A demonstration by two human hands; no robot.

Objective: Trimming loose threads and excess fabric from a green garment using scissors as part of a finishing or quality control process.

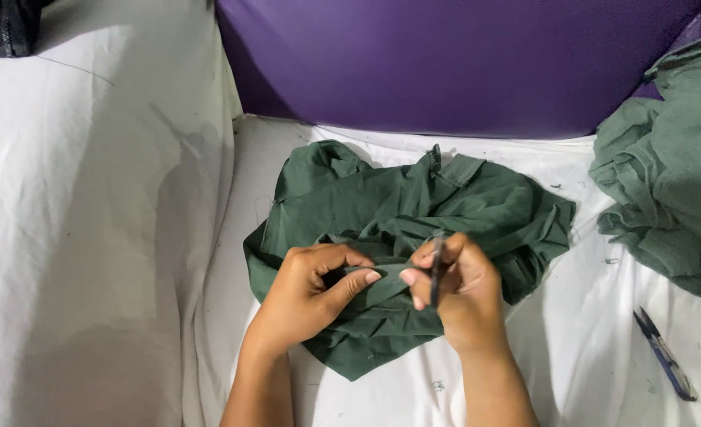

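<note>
No box, bin or tray shows here; the only thing that holds anything is the white cloth-covered surface (580,348), and on it lies a crumpled dark green garment (413,213), spread between the two hands and the purple backdrop (461,63).

The left hand (311,289) pinches a fold of the garment, thumb pressed over the cloth and fingers (342,257) curled closed around it. The right hand (457,289) is closed on a thin dark tool (437,273), held against the same fold just beside the left thumb.

Much of that tool is hidden inside the grip, so its kind is hard to tell; it may be a small thread clipper or seam picker. Its visible part stands nearly upright in the view, long axis running from near the palm toward the garment's far side.

A pile of lighter green cloth (674,174) is cut off at the right edge. A small blue-handled thread snip (665,354) lies on the surface well apart from the right hand, its long axis slanting from upper left to lower right. A dark object (6,28) in the top left corner is mostly out of view.
</note>
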